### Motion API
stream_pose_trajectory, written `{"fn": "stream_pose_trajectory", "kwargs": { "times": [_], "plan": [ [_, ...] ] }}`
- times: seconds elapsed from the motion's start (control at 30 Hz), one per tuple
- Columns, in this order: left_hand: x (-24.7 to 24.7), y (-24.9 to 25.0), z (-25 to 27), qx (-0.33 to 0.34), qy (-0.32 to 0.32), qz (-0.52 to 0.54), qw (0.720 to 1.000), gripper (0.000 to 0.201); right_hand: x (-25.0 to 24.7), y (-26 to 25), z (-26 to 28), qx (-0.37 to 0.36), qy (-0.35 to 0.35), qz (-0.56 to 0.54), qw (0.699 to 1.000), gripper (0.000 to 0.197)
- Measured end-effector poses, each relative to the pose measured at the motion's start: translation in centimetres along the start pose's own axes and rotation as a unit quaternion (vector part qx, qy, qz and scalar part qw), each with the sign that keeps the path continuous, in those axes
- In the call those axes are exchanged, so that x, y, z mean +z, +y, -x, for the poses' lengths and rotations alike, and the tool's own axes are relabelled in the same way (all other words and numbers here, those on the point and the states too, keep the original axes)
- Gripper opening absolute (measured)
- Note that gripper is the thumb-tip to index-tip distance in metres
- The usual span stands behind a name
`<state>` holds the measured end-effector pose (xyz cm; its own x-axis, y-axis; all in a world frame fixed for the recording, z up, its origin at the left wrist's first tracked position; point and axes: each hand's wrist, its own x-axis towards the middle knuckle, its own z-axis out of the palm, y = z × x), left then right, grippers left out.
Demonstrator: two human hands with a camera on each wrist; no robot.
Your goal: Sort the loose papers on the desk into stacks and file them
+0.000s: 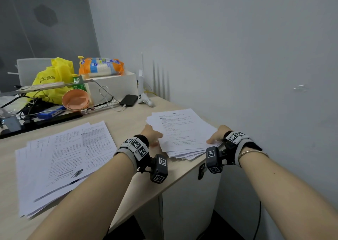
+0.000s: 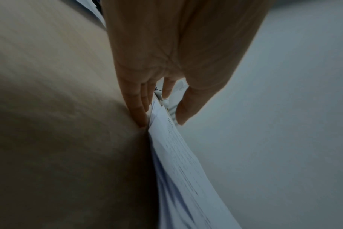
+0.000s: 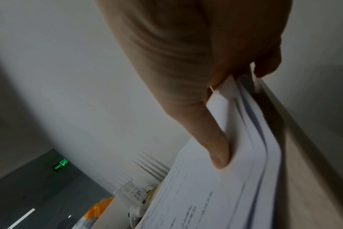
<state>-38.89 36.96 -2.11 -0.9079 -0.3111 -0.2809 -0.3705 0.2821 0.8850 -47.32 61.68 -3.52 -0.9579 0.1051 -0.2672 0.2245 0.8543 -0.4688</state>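
A loose stack of white printed papers (image 1: 182,135) (edges uneven) is pinched by the right hand (image 1: 216,134) and touched by the left hand (image 1: 152,134), fingers straight, on the pale wooden worktop (image 1: 128,119).

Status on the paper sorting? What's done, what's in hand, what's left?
Done: the papers sit in two groups on the desk, though the left pile is fanned and untidy.
In hand: the right stack. The left hand has fingers at its left edge, the right hand grips its right edge, thumb on top.
Left: square both piles and file them; no folder or tray is visible.
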Motion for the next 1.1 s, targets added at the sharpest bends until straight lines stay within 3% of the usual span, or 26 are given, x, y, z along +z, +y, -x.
{"fn": "stream_pose_trajectory", "kwargs": {
  "times": [0.17,0.27,0.4,0.57,0.73,0.83,1.03,1.1],
  "plan": [
    [-0.5,-0.6,-0.3,-0.009,-0.023,0.02,0.999,0.06,0.6,-0.8,0.8,-0.042,-0.011,0.008,0.999,0.048],
    [-0.9,-0.4,0.7,-0.01,-0.024,0.038,0.999,0.011,1.0,-0.6,1.2,-0.039,0.021,0.052,0.998,0.056],
    [-1.1,-0.4,1.3,-0.015,-0.024,0.042,0.999,0.026,1.2,-0.4,1.2,-0.054,0.001,0.047,0.997,0.058],
    [-1.2,-0.6,1.2,-0.015,-0.033,0.063,0.997,0.024,1.0,-1.1,1.7,-0.039,0.008,-0.007,0.999,0.072],
    [-1.8,-0.8,1.3,-0.019,-0.031,0.061,0.997,0.006,1.2,-1.7,2.1,-0.058,-0.032,-0.004,0.998,0.057],
    [-1.9,-0.9,1.4,-0.016,-0.031,0.061,0.998,0.019,1.2,-2.0,2.4,-0.081,-0.024,0.001,0.996,0.055],
    [-2.4,-1.1,1.8,-0.02,-0.034,0.055,0.998,0.013,1.9,-2.8,3.1,-0.107,-0.009,-0.032,0.994,0.045],
    [-2.7,-1.3,1.8,-0.022,-0.035,0.061,0.997,0.014,2.2,-2.8,3.2,-0.12,-0.012,-0.045,0.992,0.032]
  ]
}}
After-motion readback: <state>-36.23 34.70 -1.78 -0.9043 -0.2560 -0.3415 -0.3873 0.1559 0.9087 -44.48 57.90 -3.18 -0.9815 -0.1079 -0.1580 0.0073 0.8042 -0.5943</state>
